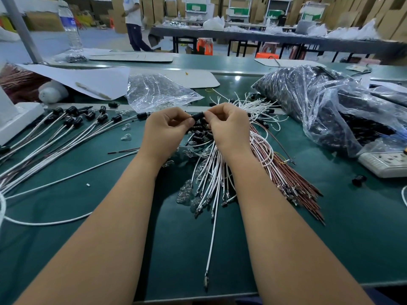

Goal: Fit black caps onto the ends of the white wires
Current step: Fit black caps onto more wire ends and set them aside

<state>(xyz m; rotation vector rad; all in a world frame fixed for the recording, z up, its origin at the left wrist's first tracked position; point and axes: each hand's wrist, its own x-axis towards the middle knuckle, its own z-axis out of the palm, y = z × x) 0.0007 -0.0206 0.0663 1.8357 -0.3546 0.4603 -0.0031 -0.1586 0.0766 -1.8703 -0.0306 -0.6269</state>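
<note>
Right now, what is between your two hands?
In the head view, a black cap sits between the left hand and right hand; both pinch it. Loose caps lie on the table below.

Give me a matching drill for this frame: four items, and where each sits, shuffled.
Items:
1. black cap
2. capped white wires
3. power strip
4. water bottle

Places:
A. far left, standing upright near the grey post
B. pinched between the left hand and right hand
C. right edge of the green table
D. fanned out on the left side of the table

Pairs: 1-B, 2-D, 3-C, 4-A
</note>
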